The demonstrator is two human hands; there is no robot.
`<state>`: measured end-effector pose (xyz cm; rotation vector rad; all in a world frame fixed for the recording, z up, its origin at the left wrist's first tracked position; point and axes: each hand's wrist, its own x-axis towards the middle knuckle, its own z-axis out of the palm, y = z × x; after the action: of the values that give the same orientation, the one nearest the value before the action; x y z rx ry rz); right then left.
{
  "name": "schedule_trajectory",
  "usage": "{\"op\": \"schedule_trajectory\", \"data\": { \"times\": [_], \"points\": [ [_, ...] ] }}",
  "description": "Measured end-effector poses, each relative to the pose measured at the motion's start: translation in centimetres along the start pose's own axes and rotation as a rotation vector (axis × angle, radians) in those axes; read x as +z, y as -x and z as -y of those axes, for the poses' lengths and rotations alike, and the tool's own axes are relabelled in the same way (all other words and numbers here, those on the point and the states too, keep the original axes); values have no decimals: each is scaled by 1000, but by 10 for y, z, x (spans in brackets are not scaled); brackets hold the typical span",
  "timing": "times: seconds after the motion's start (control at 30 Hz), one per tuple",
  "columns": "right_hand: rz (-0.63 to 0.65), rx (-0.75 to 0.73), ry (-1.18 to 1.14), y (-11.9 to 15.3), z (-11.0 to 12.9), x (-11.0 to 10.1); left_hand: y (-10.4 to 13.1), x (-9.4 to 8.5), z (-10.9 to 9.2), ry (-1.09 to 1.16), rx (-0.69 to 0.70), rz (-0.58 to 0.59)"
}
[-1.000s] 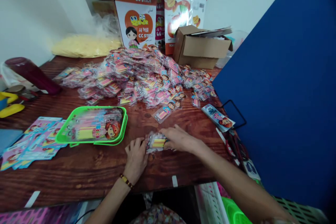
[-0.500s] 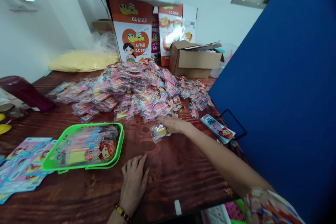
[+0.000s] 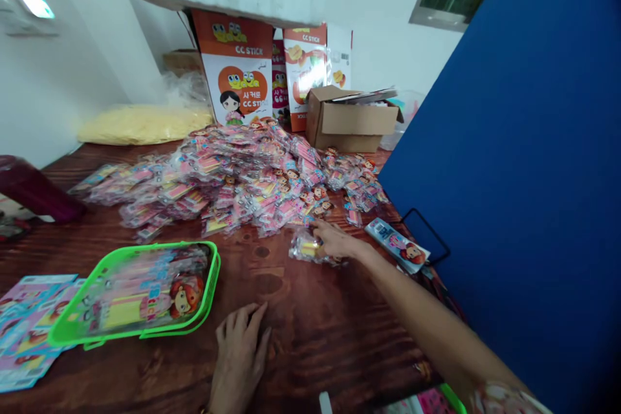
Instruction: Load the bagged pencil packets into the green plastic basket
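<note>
My left hand (image 3: 239, 356) lies on the brown wooden table with its fingers stretched out, holding nothing. Beyond it, my right hand (image 3: 334, 240) reaches across to the near edge of a big heap of small clear packets (image 3: 252, 174) with pink and yellow contents and cartoon girls. Its fingers press on one clear packet (image 3: 306, 248) with a yellow part, whose right side is partly hidden by the hand. A green plastic basket (image 3: 216, 272) stands left of my left hand. Inside it lie several larger clear packets (image 3: 145, 301) printed with a red-haired cartoon girl.
Printed cards (image 3: 33, 330) lie at the left, below a dark purple bottle (image 3: 41, 191). A printed pack (image 3: 398, 244) lies near the blue panel (image 3: 514, 174) on the right. Behind the heap stand printed cartons (image 3: 237, 71), an open cardboard box (image 3: 354, 119) and a yellow bag (image 3: 145, 124).
My right hand has slid to the right along the table, and the small packet under it has moved along. My left hand still rests on the table. The view has shifted slightly.
</note>
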<state>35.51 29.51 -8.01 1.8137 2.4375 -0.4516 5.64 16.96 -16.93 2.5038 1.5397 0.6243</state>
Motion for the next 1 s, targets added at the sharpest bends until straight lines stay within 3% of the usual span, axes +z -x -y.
{"op": "schedule_trajectory", "data": {
  "times": [0.13, 0.27, 0.37, 0.47, 0.57, 0.67, 0.77, 0.87, 1.0],
  "points": [
    [33, -3, -40, 5, 0, 7, 0, -3, -1, 2, 11, 2],
    [79, -107, -65, 61, 19, 21, -1, -5, -3, 15, 4, 2],
    [56, -68, -108, 92, 28, 15, -3, -7, -5, 32, -4, 6],
    [51, 51, -130, 81, 35, -2, -4, -10, -7, 37, -3, 16],
    [165, 158, -53, 50, 42, -8, -3, -11, -6, 30, -6, 21],
    [183, 306, -26, 34, 47, 2, -3, -10, -4, 60, 12, 15],
    [168, 448, -66, 41, 50, 17, -3, -9, -5, 95, -2, 3],
    [148, 448, -41, 57, 56, 23, -2, -13, -9, 143, -41, 18],
    [46, 293, 19, 70, 86, 22, -6, -26, -16, 365, -98, 21]
  ]
}}
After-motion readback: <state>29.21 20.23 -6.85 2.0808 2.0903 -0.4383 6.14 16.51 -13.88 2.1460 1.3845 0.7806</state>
